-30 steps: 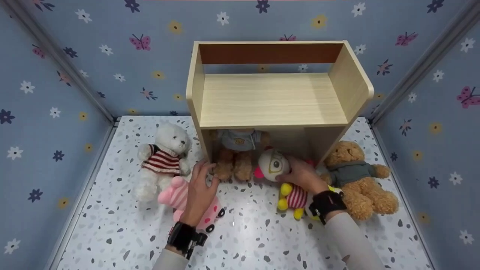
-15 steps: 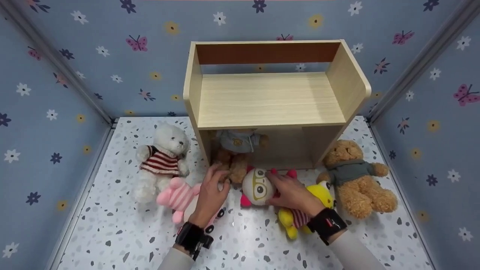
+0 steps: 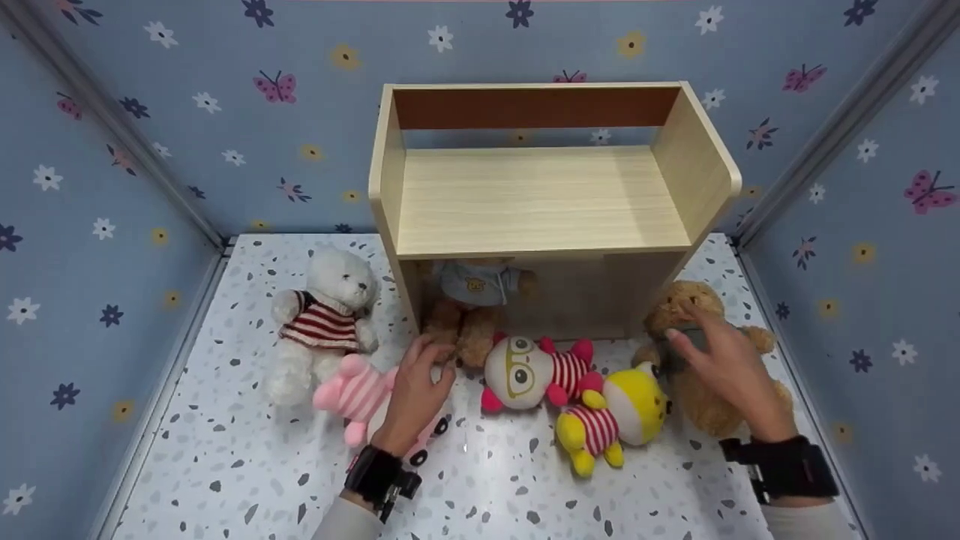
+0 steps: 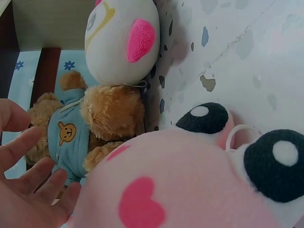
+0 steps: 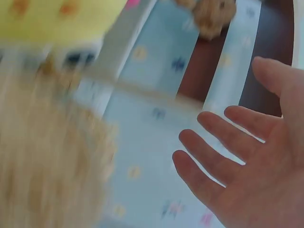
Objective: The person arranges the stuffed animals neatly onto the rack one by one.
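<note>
Brown bear in a green top: right side of the speckled surface, just beside the shelf; chest and flank hidden behind the right hand, fur blurred in the right wrist view. Head far, legs near; long axis runs far to near, feet slanting right. Right hand: over this bear, fingers spread. Left hand: well apart to the left, fingers loosely bent and parted, partly covering the pink toy. Bear in a blue hoodie: lower compartment, head hidden from above by the shelf; whether the left fingertips touch its feet, I cannot tell.
</note>
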A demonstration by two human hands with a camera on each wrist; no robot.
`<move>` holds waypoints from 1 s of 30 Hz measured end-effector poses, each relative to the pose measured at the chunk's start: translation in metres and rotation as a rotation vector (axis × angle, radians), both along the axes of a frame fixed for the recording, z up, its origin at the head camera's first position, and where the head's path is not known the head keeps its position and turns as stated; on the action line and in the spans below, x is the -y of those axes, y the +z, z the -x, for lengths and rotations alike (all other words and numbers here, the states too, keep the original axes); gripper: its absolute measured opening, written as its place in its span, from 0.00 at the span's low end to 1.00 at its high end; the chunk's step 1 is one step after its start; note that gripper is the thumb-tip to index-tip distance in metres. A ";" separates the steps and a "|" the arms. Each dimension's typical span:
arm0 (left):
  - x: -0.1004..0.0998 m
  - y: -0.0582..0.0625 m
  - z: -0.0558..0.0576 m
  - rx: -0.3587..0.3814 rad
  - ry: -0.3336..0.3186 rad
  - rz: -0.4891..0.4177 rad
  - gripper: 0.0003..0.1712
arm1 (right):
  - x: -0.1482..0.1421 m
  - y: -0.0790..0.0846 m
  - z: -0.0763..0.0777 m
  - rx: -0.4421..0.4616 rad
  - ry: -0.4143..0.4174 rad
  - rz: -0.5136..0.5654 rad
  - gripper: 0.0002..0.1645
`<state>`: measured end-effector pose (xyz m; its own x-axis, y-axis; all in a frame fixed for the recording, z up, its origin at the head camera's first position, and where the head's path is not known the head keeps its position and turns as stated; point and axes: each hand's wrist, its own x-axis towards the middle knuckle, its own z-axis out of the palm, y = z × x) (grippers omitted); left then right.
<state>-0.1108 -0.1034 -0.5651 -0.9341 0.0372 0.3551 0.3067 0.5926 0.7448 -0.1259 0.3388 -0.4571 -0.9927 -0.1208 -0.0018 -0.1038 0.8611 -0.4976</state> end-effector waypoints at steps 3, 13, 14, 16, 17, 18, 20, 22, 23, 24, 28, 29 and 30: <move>0.002 0.000 -0.001 -0.003 0.014 0.005 0.10 | -0.027 -0.001 0.001 -0.009 -0.058 0.007 0.45; 0.007 -0.002 -0.001 0.002 0.029 -0.011 0.11 | -0.083 -0.031 0.012 0.050 -0.204 -0.013 0.45; 0.007 -0.003 -0.001 0.002 0.029 -0.013 0.11 | -0.087 -0.033 0.014 0.084 -0.208 -0.023 0.46; 0.007 -0.004 -0.002 0.002 0.027 -0.021 0.12 | -0.092 -0.038 0.017 0.170 -0.215 -0.040 0.48; 0.007 -0.004 -0.002 0.003 0.026 -0.025 0.12 | -0.093 -0.039 0.019 0.223 -0.216 -0.047 0.50; 0.007 -0.004 -0.002 0.003 0.024 -0.028 0.12 | -0.094 -0.040 0.020 0.271 -0.216 -0.054 0.52; 0.008 -0.004 -0.003 0.014 0.023 -0.034 0.13 | -0.095 -0.040 0.021 0.372 -0.222 -0.056 0.56; 0.008 -0.003 -0.003 0.029 0.025 -0.040 0.13 | -0.094 -0.040 0.024 0.431 -0.233 -0.050 0.58; 0.008 -0.003 -0.004 0.032 0.028 -0.040 0.13 | -0.093 -0.040 0.025 0.448 -0.236 -0.047 0.58; 0.008 -0.003 -0.003 0.035 0.031 -0.039 0.13 | -0.093 -0.040 0.027 0.454 -0.238 -0.050 0.58; 0.006 -0.003 -0.003 0.029 0.033 -0.033 0.12 | -0.096 -0.048 0.035 0.453 -0.225 -0.069 0.56; 0.005 -0.003 -0.003 0.026 0.035 -0.030 0.12 | -0.096 -0.050 0.037 0.464 -0.219 -0.067 0.60; 0.005 -0.003 -0.003 0.025 0.035 -0.028 0.12 | -0.097 -0.052 0.038 0.483 -0.215 -0.059 0.63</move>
